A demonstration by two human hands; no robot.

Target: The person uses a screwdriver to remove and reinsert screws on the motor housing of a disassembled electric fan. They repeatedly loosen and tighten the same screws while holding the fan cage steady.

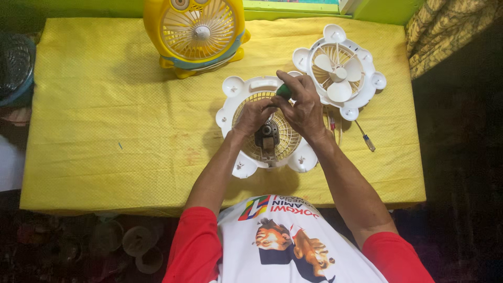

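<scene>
Fingers of right hand [304, 107] clamped on green-handled screwdriver [284, 91], left hand [253, 116] pinching shaft — three fan pieces.

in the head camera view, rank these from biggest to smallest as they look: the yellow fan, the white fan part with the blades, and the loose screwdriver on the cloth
1. yellow fan, though the frame's top edge cuts it off.
2. white fan part with blades, somewhat smaller; too close to rank firmly.
3. loose screwdriver, clearly smallest.

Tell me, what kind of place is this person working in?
Probably a small home repair bench. A table under a yellow cloth holds an opened white fan housing, a detached fan blade section, a whole yellow fan and a spare screwdriver.
</scene>
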